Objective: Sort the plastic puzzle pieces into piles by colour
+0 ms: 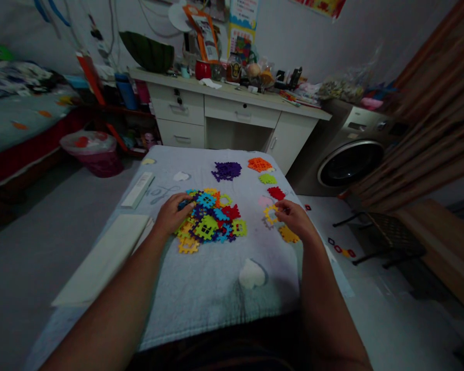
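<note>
A mixed heap of notched plastic building pieces [206,226] in several colours lies mid-table. At its left edge my left hand [175,210] is closed with the fingers on a dark blue piece [184,204]. On the right, my right hand [294,214] pinches a yellow square building piece [270,214] with an open centre, held just above the cloth. Close below that hand rests a pile of yellow pieces [288,234]. Farther back are one-colour piles: red pieces [276,193], light green pieces [268,179], orange pieces [260,164] and purple pieces [227,170].
A pale cloth with heart patterns covers the table [224,278]. At its left side lie a white box [138,189] and a flat white folded item [104,260]. Behind stand a cluttered desk [239,95] and a washing machine [344,144]. A pink bin [93,152] is on the floor.
</note>
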`<state>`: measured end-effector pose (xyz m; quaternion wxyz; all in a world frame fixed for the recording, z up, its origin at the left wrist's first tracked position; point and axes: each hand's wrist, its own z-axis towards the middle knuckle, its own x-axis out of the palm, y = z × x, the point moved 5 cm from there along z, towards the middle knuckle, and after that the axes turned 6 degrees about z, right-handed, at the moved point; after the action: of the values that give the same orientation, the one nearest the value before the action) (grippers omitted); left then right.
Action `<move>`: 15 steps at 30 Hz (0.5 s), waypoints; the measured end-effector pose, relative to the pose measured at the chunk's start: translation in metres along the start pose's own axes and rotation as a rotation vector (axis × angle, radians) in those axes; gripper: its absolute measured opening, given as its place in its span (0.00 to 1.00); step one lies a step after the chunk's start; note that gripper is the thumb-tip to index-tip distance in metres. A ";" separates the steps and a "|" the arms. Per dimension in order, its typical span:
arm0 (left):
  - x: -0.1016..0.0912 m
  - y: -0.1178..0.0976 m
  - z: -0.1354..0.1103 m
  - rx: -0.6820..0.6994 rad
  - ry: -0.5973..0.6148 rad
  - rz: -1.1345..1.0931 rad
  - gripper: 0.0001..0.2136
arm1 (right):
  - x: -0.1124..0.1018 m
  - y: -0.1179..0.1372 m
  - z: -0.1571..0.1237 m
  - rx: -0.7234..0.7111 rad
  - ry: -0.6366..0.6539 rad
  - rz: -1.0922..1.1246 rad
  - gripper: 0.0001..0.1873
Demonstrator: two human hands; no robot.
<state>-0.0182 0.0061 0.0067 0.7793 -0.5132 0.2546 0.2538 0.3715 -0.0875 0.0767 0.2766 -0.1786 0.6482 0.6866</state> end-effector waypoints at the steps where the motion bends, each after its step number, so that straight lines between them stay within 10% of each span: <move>1: 0.000 0.001 0.000 0.002 -0.001 0.001 0.20 | -0.008 -0.005 -0.006 0.030 -0.018 -0.055 0.12; 15: 0.002 0.003 0.002 0.029 -0.007 0.016 0.20 | -0.016 -0.034 -0.049 0.150 -0.030 -0.621 0.09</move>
<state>-0.0185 0.0088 0.0039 0.7854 -0.4991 0.2597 0.2580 0.3998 -0.1382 0.0548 0.4947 -0.3368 0.6076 0.5221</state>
